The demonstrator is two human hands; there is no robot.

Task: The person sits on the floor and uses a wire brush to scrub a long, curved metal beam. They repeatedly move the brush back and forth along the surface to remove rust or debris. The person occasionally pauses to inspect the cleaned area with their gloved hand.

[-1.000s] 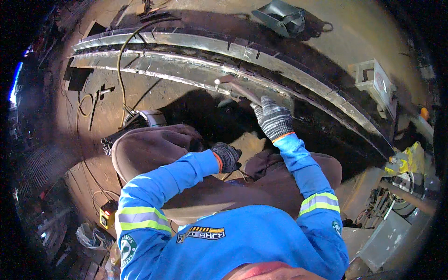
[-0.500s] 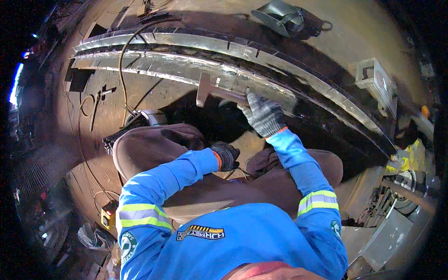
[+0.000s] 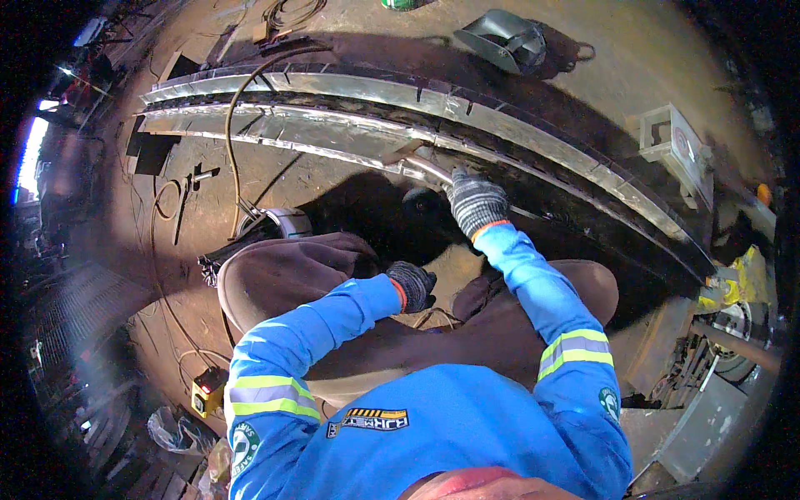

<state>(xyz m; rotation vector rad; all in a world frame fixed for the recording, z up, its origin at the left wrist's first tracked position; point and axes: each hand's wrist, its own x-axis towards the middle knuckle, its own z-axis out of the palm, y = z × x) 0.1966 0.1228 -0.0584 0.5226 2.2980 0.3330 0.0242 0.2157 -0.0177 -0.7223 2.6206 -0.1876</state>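
Observation:
My right hand (image 3: 477,200), in a grey knit glove, is closed around the handle of a hammer (image 3: 431,168). The hammer's head (image 3: 403,152) lies at the surface of a long curved metal beam (image 3: 325,136) in front of my knees; I cannot tell whether it touches. Bright, silvery edges run along the beam. My left hand (image 3: 410,287), also gloved, is curled into a fist above my lap, and nothing shows in it. My folded legs (image 3: 292,271) are between me and the beam.
A tan hose (image 3: 229,133) crosses the beam's left part. Beyond the beam lies a welding mask (image 3: 504,42). A white metal stand (image 3: 677,154) and a yellow bag (image 3: 747,279) are to the right. At lower left is a yellow box (image 3: 208,392) with a red light.
The hammer's head has moved right, toward the beam, and now shows at its surface. My right hand shifted slightly. My left hand stays curled; the whole view has shifted slightly.

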